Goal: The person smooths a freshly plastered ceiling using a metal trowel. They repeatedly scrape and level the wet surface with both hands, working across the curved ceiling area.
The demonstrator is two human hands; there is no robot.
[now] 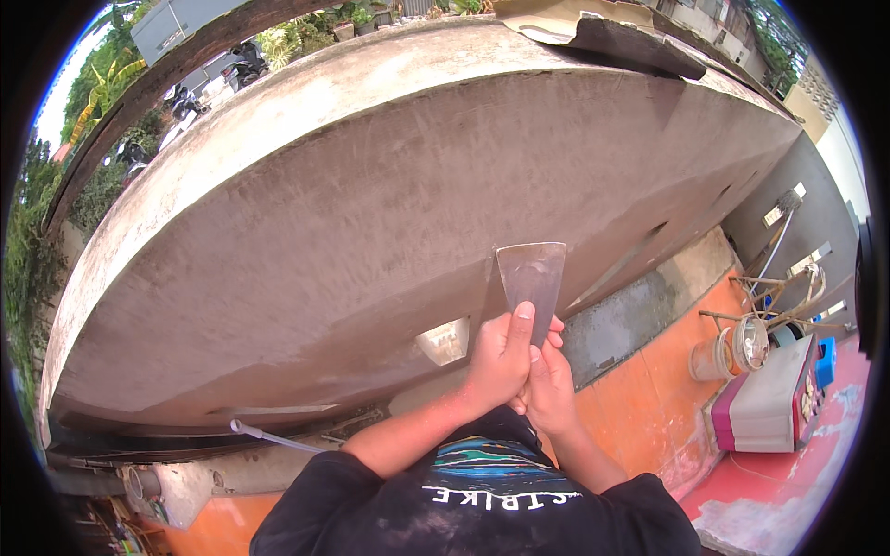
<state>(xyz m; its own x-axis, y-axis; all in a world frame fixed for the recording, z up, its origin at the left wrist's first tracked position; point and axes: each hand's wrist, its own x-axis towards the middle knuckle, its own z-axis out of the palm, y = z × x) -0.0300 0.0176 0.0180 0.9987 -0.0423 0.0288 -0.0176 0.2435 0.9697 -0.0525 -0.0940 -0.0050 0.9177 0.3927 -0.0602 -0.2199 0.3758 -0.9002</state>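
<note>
Holds a flat, flared grey metal scraper (533, 276), wide edge outward, before the broad grey-brown plastered wall (324, 232), with fingers of the bare left hand (501, 357) and bare right hand (549, 382) clamped around its narrow end, near a pale four-sided opening (445, 341).

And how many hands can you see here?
2: the left hand and the right hand, close together around the lower end of the putty knife. No others show.
</note>
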